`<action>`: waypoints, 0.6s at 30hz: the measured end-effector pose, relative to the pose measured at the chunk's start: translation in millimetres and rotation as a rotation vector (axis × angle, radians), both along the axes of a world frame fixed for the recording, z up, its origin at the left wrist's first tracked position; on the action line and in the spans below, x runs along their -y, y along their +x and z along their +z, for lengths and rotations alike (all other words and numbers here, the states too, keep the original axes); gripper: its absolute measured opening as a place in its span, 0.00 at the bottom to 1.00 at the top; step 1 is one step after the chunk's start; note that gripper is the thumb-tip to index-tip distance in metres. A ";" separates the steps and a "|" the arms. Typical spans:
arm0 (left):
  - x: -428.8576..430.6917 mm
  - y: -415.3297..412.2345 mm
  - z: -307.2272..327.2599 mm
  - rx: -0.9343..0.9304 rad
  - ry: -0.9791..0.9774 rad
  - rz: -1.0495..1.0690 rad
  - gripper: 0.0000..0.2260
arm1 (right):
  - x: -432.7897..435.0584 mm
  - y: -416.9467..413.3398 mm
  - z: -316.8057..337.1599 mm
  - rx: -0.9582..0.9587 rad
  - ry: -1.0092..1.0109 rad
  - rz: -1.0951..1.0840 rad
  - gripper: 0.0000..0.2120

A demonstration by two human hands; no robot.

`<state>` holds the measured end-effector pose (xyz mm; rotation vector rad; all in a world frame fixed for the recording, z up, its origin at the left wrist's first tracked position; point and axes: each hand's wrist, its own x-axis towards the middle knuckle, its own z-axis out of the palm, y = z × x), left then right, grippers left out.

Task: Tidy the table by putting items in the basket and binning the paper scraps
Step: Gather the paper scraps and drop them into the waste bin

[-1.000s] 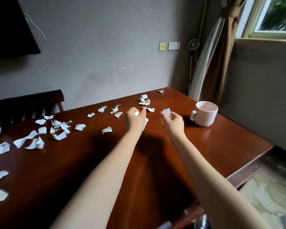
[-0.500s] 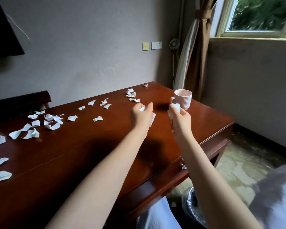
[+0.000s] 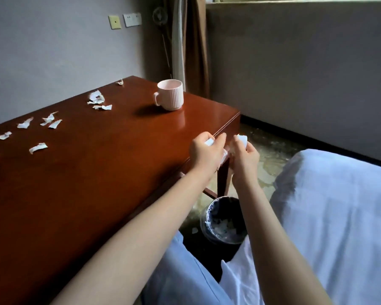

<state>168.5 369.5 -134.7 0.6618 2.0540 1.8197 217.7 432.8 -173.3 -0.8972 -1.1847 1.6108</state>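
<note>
Polished red-brown wood is gleaming across the desk (image 3: 97,183), where torn white paper scraps (image 3: 38,148) are lying scattered toward its far left and a ribbed pale pink mug (image 3: 171,97) is standing near the right end. Both bare forearms are reaching past its right corner. The left hand (image 3: 205,151) is curling its fingers round a crumpled white wad (image 3: 209,142); the right hand (image 3: 244,156), just beside it, is pinching a crumpled scrap (image 3: 242,138). Below them, nearer the person, a round dark bin (image 3: 205,225) is sitting on the floor with pale scraps inside.

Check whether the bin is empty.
Not empty: white paper scraps lie inside the bin on the floor beside the table.
</note>
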 end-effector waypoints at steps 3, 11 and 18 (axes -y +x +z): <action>-18.1 13.9 -26.3 0.033 -0.027 -0.067 0.17 | -14.7 18.2 -23.5 0.041 -0.086 -0.037 0.14; -54.1 19.4 -106.8 0.159 -0.203 -0.153 0.19 | -60.4 35.9 -116.2 0.211 -0.399 -0.012 0.11; -76.2 2.7 -159.5 0.143 -0.469 -0.168 0.17 | -91.4 25.4 -209.0 0.401 -0.643 0.042 0.14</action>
